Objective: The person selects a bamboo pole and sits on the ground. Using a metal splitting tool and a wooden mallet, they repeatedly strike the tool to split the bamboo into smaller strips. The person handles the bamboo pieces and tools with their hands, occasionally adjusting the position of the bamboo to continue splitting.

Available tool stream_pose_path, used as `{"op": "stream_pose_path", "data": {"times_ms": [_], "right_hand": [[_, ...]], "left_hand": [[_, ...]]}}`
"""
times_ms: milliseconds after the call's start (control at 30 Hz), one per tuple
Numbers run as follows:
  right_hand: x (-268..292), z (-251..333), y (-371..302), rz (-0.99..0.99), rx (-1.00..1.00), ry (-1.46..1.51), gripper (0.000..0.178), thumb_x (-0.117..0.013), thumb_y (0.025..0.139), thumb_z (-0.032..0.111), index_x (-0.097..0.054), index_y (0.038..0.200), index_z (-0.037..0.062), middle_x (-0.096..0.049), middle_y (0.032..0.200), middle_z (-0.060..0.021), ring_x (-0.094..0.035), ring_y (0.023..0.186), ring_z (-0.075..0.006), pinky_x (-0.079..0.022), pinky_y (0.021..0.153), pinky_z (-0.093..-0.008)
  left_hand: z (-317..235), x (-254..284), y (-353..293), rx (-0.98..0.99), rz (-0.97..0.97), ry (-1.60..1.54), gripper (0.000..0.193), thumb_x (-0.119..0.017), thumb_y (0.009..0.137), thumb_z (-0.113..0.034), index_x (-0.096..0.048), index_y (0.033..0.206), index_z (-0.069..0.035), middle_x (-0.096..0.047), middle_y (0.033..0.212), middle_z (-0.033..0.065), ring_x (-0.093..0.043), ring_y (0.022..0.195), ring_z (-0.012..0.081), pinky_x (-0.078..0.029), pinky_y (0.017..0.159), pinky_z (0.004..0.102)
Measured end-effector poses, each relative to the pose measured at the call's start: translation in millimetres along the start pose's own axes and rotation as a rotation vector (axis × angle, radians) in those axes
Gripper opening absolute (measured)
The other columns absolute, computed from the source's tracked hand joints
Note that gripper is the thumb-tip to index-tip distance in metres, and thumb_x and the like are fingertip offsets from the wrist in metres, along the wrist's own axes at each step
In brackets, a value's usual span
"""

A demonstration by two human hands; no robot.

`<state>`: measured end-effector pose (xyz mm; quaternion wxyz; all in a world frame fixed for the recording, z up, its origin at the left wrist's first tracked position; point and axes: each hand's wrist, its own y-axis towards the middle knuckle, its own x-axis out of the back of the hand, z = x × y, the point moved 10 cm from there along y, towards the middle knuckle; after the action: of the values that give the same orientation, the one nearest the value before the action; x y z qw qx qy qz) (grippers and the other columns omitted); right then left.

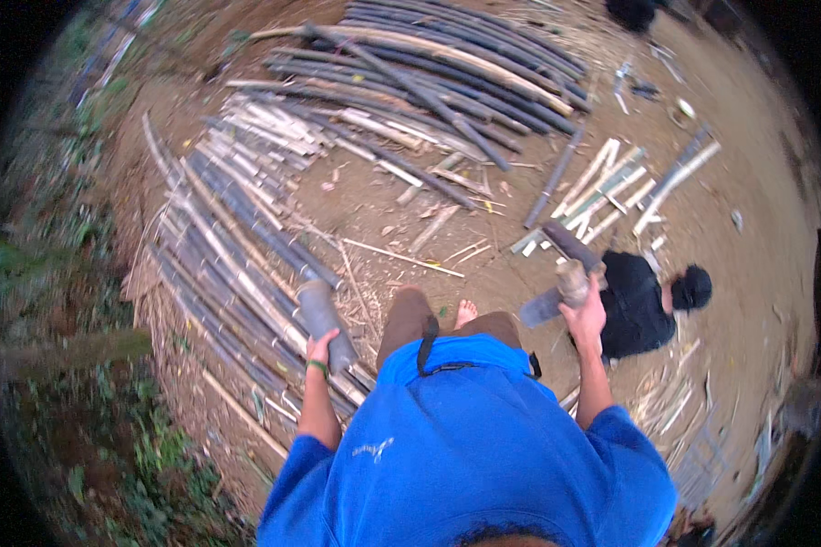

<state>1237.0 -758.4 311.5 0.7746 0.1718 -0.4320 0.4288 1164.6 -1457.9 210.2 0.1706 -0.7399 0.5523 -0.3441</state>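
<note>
The view looks from the wearer's head, through the left of two side-by-side fisheye cameras, steeply down and forward, upright in the frame. The blue shirt (pixel 465 447) is nearest, filling the lower middle. The left grip (pixel 322 346) and right grip (pixel 586 314) sit a little farther off, either side of centre. Bamboo poles (pixel 429 105) lie well beyond, at upper middle. The wide circular field takes in undergrowth (pixel 150 447) at lower left and darkens at its rim.
</note>
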Motion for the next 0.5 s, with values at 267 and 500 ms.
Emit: {"op": "stream_pose_path", "data": {"times_ms": [267, 500], "right_hand": [[72, -29, 38, -0.215, -0.209, 0.012, 0.094, -0.081, 0.059, 0.021, -0.037, 0.139, 0.0000, -0.058, 0.124, -0.0225, -0.059, 0.109, -0.0389, -0.047, 0.094, -0.0410], [116, -38, 99, -0.288, -0.301, 0.061, 0.095, -0.081, 0.057, 0.022, -0.038, 0.138, -0.0013, -0.061, 0.119, -0.0210, -0.061, 0.107, -0.0361, -0.048, 0.092, -0.0399]], "left_hand": [[-63, -88, 67, 0.254, -0.003, 0.450, 0.078, -0.083, 0.059, -0.040, -0.060, 0.116, 0.008, -0.068, 0.103, 0.0152, -0.067, 0.087, 0.0278, -0.053, 0.081, 0.0391], [-81, -137, 184, 0.197, 0.116, 0.413, 0.078, -0.082, 0.061, -0.041, -0.060, 0.116, 0.009, -0.065, 0.109, 0.0159, -0.065, 0.092, 0.0282, -0.051, 0.084, 0.0403]]}}
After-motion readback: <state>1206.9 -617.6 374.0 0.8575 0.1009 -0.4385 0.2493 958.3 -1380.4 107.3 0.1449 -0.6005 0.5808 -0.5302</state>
